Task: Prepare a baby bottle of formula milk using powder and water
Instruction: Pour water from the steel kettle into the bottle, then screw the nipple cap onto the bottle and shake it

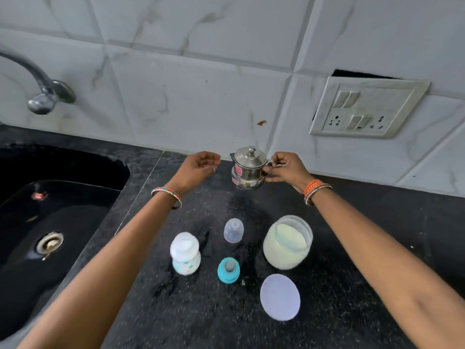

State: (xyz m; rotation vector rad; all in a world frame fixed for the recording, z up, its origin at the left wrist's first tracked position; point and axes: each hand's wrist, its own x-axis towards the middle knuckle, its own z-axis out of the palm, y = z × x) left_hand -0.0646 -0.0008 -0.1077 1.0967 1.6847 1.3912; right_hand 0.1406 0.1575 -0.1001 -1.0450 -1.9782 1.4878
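A small lidded steel kettle (247,168) stands at the back of the black counter (339,285). My right hand (284,168) grips its handle. My left hand (200,167) hovers just left of the kettle, fingers curled and apart, holding nothing. Nearer me stands the open baby bottle (185,253) with white contents. To its right lie the clear bottle cap (233,230) and the teal ring with its teat (228,270). An open jar of pale formula powder (287,241) stands at the right, its round white lid (280,297) flat in front of it.
A black sink (50,215) with a drain lies to the left, under a chrome tap (41,89) on the tiled wall. A switch and socket plate (364,109) hangs on the wall at the back right.
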